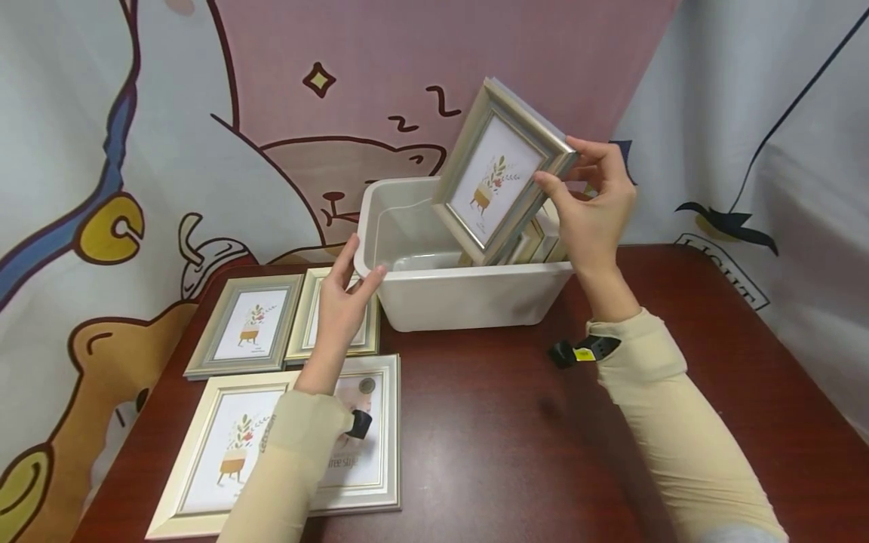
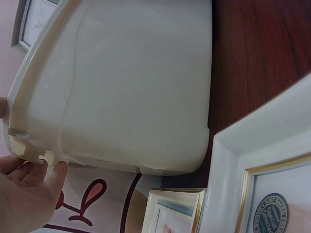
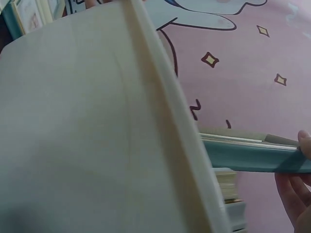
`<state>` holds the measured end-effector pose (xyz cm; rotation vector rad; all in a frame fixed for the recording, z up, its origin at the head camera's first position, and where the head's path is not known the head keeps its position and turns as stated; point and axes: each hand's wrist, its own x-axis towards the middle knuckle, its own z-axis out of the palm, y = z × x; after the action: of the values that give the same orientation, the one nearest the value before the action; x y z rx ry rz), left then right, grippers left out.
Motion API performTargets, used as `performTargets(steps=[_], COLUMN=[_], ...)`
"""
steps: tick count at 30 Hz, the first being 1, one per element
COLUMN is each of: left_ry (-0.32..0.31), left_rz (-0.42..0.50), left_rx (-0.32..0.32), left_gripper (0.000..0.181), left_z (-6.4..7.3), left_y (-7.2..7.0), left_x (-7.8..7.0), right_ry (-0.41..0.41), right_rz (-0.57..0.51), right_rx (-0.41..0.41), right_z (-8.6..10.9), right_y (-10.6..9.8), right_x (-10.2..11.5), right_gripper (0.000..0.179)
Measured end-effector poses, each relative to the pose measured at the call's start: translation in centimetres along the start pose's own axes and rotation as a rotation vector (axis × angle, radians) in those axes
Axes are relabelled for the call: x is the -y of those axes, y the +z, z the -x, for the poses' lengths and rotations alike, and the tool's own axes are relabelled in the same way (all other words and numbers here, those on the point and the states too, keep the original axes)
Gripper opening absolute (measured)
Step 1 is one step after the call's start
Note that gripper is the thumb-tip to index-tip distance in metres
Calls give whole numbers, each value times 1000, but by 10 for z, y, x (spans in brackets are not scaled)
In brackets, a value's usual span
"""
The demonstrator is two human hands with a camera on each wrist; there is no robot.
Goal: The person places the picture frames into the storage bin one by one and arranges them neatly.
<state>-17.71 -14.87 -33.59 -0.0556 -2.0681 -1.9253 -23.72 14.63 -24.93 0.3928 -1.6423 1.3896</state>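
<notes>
My right hand (image 1: 597,196) pinches a silver-grey picture frame (image 1: 468,151) by its right edge, thumb on the front and fingers behind. The frame is tilted above a white plastic bin (image 1: 475,298), its lower part overlapping the bin's opening in the head view. In the right wrist view the held frame shows edge-on beyond the bin's wall. My left hand (image 1: 342,305) grips the bin's left rim, with the thumb over the front corner; in the left wrist view its fingers (image 2: 56,177) curl under that rim. More frames (image 1: 543,237) stand inside the bin's right part.
Left of the bin, several picture frames lie face up on the dark red table (image 1: 489,437): a grey one (image 1: 197,369), a gold-edged one (image 1: 370,324), a cream one (image 1: 170,483) and a white one (image 1: 394,452). A cartoon-printed curtain (image 1: 380,45) hangs behind.
</notes>
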Motion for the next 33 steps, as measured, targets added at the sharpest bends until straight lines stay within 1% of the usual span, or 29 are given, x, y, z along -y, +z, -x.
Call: performTargets(steps=[5,8,14,19,22,26,30,33], left_ry=[-1,-7,-14,-14,-12,-10,-4,3], left_rz=[-3,2,9,11,13,9,6,8], left_rx=[2,2,1,4,5,4,6,6], left_gripper=[67,67,67,67,67,67,67,67], left_z=[0,1,1,1,1,2,2,2], left_y=[0,0,0,0,0,1,1,1], left_x=[-1,-2,-1,-1,-1,-2,-2,-1], right_ry=[-12,6,-1,-43,-80,-135,-155,-153], right_rz=[20,34,83,144,213,279,323,367], right_rx=[35,54,118,162,185,191,202,235], right_z=[8,14,26,36,41,47,52,55], right_y=[3,5,7,6,5,5,4,4], right_x=[-6,-8,-9,-10,-12,-14,-17,-18], right_gripper=[40,40,44,44,44,42,41,43])
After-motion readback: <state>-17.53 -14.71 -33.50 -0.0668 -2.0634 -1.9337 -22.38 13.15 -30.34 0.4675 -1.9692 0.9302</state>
